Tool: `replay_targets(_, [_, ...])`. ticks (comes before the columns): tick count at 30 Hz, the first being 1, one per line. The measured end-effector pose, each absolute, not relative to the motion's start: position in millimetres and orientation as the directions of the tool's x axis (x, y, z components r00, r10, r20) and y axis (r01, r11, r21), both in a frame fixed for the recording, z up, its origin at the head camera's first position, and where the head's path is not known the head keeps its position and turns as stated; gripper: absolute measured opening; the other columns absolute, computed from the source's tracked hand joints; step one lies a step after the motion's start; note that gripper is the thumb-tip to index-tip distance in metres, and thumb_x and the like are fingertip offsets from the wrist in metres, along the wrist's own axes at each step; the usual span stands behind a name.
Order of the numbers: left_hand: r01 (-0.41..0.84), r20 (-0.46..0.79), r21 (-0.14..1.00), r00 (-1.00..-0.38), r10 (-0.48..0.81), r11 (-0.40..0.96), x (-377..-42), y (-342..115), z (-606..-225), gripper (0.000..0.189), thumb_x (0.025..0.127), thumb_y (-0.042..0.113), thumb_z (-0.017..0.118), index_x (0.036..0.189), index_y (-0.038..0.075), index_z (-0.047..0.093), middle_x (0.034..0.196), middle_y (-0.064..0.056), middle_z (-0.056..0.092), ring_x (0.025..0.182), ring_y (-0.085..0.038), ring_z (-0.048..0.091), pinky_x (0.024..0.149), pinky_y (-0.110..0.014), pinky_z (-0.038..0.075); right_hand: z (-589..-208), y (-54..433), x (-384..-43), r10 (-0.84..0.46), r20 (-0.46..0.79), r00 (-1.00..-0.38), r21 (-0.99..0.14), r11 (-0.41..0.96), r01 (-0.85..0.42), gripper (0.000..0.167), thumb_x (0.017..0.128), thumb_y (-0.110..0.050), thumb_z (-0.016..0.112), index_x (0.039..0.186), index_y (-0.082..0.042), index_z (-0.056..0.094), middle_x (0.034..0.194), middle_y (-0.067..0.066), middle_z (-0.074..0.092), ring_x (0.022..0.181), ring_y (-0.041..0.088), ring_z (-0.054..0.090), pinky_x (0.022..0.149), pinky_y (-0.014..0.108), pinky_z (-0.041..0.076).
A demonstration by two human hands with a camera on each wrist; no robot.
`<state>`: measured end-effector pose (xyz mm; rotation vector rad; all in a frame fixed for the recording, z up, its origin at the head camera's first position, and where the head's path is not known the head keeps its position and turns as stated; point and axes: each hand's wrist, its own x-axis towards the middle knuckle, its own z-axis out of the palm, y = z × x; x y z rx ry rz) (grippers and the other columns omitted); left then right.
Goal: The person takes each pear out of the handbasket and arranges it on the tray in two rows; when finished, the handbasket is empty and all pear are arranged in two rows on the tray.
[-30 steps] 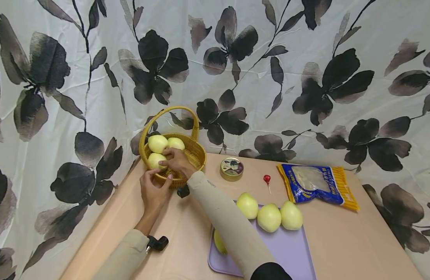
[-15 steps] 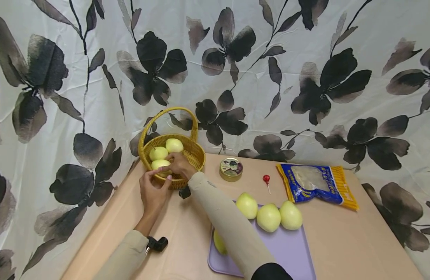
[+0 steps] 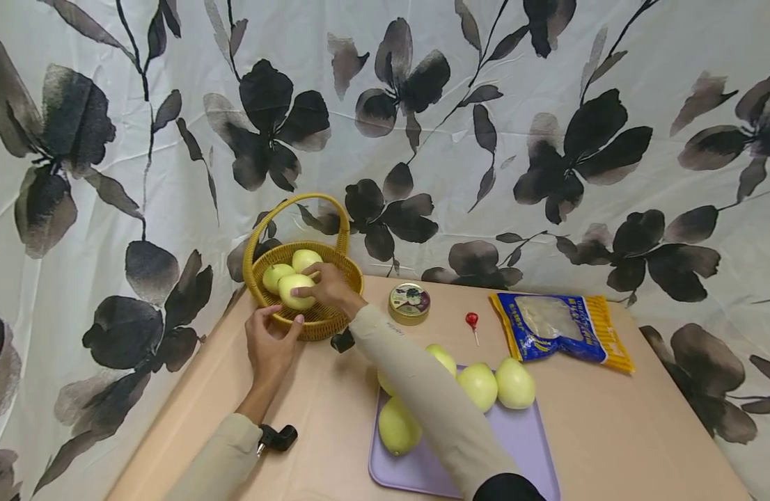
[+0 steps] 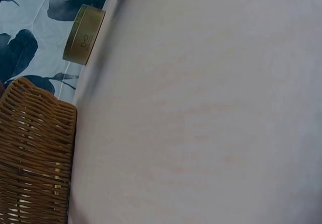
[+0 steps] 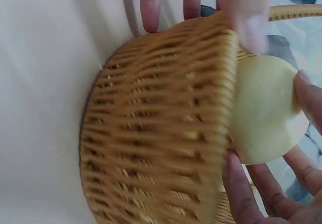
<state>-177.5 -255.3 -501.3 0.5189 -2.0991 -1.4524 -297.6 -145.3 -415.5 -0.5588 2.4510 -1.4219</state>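
In the head view my right hand [image 3: 331, 287] pinches a pale yellow-green pear [image 3: 295, 292] at the front of the yellow wicker basket [image 3: 350, 275]. Seen from the right wrist, that pear [image 5: 269, 108] bulges beyond the rim, with fingers spread round it. My left hand [image 3: 269, 348] holds the near rim; in the right wrist view one digit lies over the rim and other fingertips [image 5: 151, 20] touch the outer wall. Two more pears, one in front [image 3: 276, 277] and one behind [image 3: 306, 259], lie inside the basket. The left wrist view shows only the basket's side [image 4: 35, 153], not the hand.
A lilac tray [image 3: 529, 452] holds several pears [image 3: 399, 426], partly covered by my right sleeve. Behind it on the table stand a round tin [image 3: 409, 303], a red lollipop [image 3: 472, 320] and a blue and yellow packet [image 3: 560, 325]. A flowered curtain [image 3: 422, 139] closes the back.
The pear in my right hand has come up and slightly right, and more of it shows. The pears behind it have shifted. My left hand stays at the rim.
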Motion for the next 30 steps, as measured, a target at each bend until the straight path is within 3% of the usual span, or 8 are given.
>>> replay_targets(3, [-0.020, 0.198, 0.938, -0.787, -0.584, 0.345, -177.0, -255.0, -501.2, 0.055, 0.095, 0.033, 0.081, 0.138, 0.010, 0.055, 0.153, -0.019, 0.040, 0.145, -0.041, 0.047, 0.117, -0.058, 0.043, -409.0, -134.3, -297.8, -0.454, -0.023, -0.891, -0.882, 0.429, -0.196, 0.054, 0.086, -0.025, 0.091, 0.133, -0.009, 0.070, 0.126, 0.016, 0.072, 0.106, 0.024, 0.069, 0.079, 0.027, 0.057])
replay_targets(10, [-0.027, 0.194, 0.938, -0.785, -0.588, 0.346, -175.1, -253.3, -499.8, 0.054, 0.095, 0.033, 0.081, 0.137, 0.012, 0.056, 0.154, -0.019, 0.039, 0.145, -0.041, 0.047, 0.119, -0.058, 0.040, -393.1, -97.9, -286.9, -0.499, 0.037, -0.866, -0.891, 0.375, -0.255, 0.056, 0.088, -0.026, 0.089, 0.139, -0.016, 0.068, 0.134, 0.012, 0.069, 0.121, 0.027, 0.067, 0.092, 0.036, 0.060])
replay_targets(15, [-0.023, 0.202, 0.936, -0.784, -0.586, 0.352, -175.6, -253.2, -500.2, 0.053, 0.094, 0.033, 0.082, 0.136, 0.012, 0.056, 0.153, -0.019, 0.040, 0.145, -0.041, 0.047, 0.119, -0.057, 0.041, -383.0, -63.4, -274.1, -0.516, 0.102, -0.850, -0.899, 0.318, -0.301, 0.053, 0.089, -0.025, 0.089, 0.138, -0.020, 0.070, 0.134, 0.006, 0.071, 0.120, 0.028, 0.066, 0.098, 0.039, 0.057])
replay_targets(23, [-0.041, 0.197, 0.931, -0.779, -0.595, 0.362, -175.5, -252.7, -499.8, 0.054, 0.095, 0.034, 0.081, 0.137, 0.011, 0.056, 0.152, -0.018, 0.041, 0.144, -0.040, 0.048, 0.111, -0.052, 0.047, -371.1, -1.1, -244.3, -0.529, 0.159, -0.833, -0.911, 0.246, -0.330, 0.057, 0.089, -0.021, 0.089, 0.142, -0.021, 0.067, 0.138, 0.004, 0.069, 0.122, 0.031, 0.068, 0.098, 0.044, 0.060])
replay_targets(30, [-0.038, 0.198, 0.931, -0.783, -0.590, 0.363, -176.2, -252.1, -498.7, 0.055, 0.095, 0.035, 0.081, 0.138, 0.011, 0.055, 0.152, -0.019, 0.040, 0.144, -0.040, 0.047, 0.111, -0.052, 0.047, -375.3, 54.6, -217.1, -0.501, 0.193, -0.843, -0.913, 0.222, -0.341, 0.060, 0.088, -0.018, 0.089, 0.143, -0.021, 0.066, 0.139, 0.002, 0.068, 0.117, 0.030, 0.069, 0.096, 0.039, 0.062])
